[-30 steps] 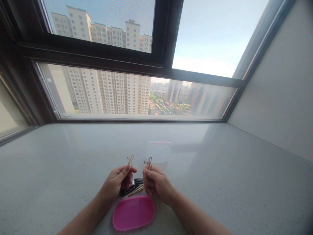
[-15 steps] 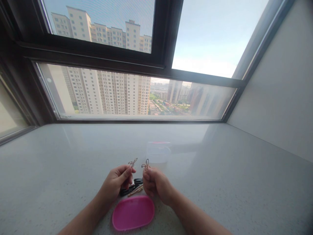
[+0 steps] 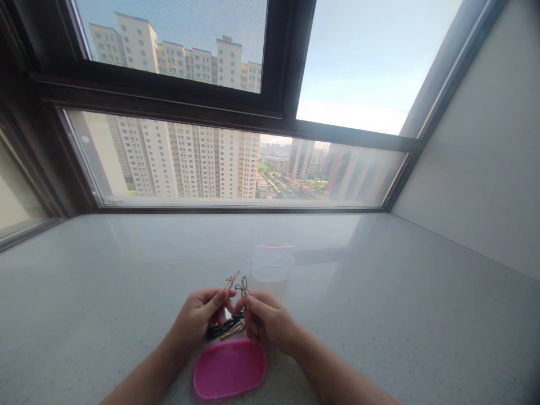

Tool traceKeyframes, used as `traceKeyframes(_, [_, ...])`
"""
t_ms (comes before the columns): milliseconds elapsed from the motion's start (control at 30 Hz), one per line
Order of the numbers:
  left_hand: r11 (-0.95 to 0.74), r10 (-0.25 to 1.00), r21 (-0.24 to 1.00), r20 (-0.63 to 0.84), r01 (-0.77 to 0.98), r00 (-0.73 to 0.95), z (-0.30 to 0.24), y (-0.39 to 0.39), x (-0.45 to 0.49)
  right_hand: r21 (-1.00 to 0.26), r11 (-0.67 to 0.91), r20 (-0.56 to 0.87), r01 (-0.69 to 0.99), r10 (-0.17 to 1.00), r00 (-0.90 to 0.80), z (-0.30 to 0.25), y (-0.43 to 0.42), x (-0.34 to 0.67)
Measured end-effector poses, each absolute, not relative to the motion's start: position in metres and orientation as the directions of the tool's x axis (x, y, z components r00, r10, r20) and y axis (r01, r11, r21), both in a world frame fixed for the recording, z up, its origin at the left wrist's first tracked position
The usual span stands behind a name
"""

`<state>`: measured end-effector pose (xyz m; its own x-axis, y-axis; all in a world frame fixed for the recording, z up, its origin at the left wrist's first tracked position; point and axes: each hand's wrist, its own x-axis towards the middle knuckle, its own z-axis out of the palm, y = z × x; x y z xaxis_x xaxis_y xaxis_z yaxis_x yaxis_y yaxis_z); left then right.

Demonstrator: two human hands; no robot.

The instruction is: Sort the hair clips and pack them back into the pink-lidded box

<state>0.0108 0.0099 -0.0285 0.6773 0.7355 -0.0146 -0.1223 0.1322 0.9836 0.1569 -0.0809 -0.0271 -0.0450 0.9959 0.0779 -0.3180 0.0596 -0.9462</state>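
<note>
While the pink tray [image 3: 230,368] sits bottom centre, I see black clips [image 3: 216,331] and a gold clip [image 3: 233,329] just beyond; at lower centre, fingers curled, my left hand [image 3: 206,306] pinches one looped wire [image 3: 232,280], my right hand [image 3: 270,318] a second looped wire [image 3: 243,287]; farther, mid-frame, a clear container [image 3: 273,266].

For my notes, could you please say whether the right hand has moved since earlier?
Yes: relative to the clear container, the right hand shifted left, toward the left hand.

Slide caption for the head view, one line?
Left hand pinches a thin looped gold-coloured clip, right hand a similar clip, above a pale speckled countertop near a rounded pink tray.
</note>
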Motion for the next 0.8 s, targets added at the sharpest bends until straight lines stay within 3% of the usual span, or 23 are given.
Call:
traceKeyframes(467, [0.159,0.746,0.977,-0.026,-0.14,0.665,-0.0264,0.0105,0.0107,-0.983,0.109,0.092,-0.149,0.988,0.122,-0.0331,-0.078,0.1616])
traceKeyframes(800, [0.1,0.726,0.993,-0.034,-0.057,0.687,-0.0292,0.0108,0.0104,-0.971,0.108,0.077,-0.211,0.986,0.149,-0.0364,-0.0754,0.1597])
